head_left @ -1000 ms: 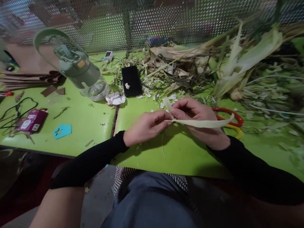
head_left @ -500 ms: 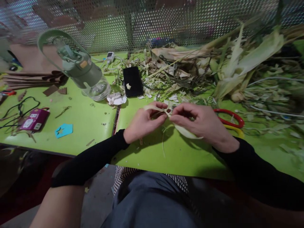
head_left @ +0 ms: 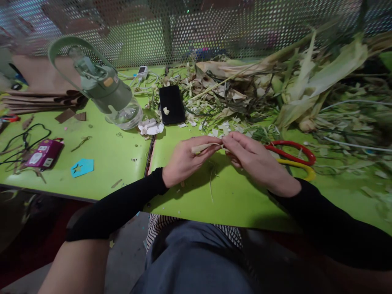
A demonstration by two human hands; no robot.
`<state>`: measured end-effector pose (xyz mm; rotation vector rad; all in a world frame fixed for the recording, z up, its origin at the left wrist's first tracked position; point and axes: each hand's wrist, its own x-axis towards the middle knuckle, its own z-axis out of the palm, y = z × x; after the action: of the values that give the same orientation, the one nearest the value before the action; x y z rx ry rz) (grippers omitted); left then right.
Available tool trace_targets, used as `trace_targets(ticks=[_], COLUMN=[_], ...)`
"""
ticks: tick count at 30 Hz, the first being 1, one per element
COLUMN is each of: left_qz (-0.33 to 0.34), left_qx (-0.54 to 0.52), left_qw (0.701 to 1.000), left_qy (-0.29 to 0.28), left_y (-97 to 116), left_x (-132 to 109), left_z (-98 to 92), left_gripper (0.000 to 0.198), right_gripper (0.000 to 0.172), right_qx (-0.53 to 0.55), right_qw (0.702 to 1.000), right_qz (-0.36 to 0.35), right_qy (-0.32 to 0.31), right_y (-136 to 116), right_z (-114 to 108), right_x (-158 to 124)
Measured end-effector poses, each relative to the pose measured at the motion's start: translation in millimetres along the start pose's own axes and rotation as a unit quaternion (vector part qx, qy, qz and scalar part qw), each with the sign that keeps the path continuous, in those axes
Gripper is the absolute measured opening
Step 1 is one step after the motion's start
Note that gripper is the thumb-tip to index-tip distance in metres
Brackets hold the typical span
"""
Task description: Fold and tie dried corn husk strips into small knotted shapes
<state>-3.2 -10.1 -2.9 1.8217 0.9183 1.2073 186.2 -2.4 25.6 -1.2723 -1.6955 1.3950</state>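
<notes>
Above the green table, my left hand (head_left: 190,159) is closed on a pale corn husk strip (head_left: 206,147), which lies across its fingers. The fingertips of my right hand (head_left: 255,159) pinch the same strip where the two hands meet, hiding most of its right part. A thin loose fibre (head_left: 210,185) lies on the table just below the hands. Right beside my right hand rest scissors with a red handle loop (head_left: 294,151) and a yellow one; their blades are hidden.
Husk scraps (head_left: 232,87) and a peeled corn husk (head_left: 318,85) pile up at the back right. A black phone (head_left: 172,108), crumpled paper (head_left: 151,127) and a green water bottle (head_left: 107,92) stand behind my left hand. Left lie a purple box (head_left: 45,154) and a blue paper piece (head_left: 82,168).
The small loop of husk between my fingertips is gone from sight. My right hand has turned over and closed in on the left, and the husk end hanging below it is now hidden.
</notes>
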Motion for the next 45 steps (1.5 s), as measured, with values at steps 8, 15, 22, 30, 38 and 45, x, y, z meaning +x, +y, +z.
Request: trace_targets(ticks=[8,15,22,30,38,45], left_qz=[-0.070,-0.155,-0.191,-0.186,-0.106,-0.192], left_qx=[-0.029,-0.103,-0.185,-0.185,-0.148,-0.171], left_qw=[0.997,0.982,0.964,0.965,0.981,0.964], left_qy=[0.031,0.015,-0.012,-0.015,-0.068,-0.068], left_y=[11,31,32,30,25,20], left_x=[-1,-2,-2,-1,2,-1], left_z=[5.8,7.4,6.9,4.3,2.3,1.7], left_gripper=[0.013,0.010,0.014,0.021,0.018,0.034], right_gripper=[0.032,0.037,0.032,0.034,0.038,0.030], right_qx=[0.008,0.044,0.065,0.114,0.182,0.099], right_qw=[0.991,0.983,0.986,0.984,0.975,0.987], right_qz=[-0.102,-0.127,-0.097,-0.052,-0.007,-0.046], right_qy=[0.087,0.128,0.122,0.125,0.130,0.118], right_y=[3,-1,-1,6,-5,-1], right_z=[10,15,12,9,12,8], right_x=[0,-6,-10,-7,-3,-6])
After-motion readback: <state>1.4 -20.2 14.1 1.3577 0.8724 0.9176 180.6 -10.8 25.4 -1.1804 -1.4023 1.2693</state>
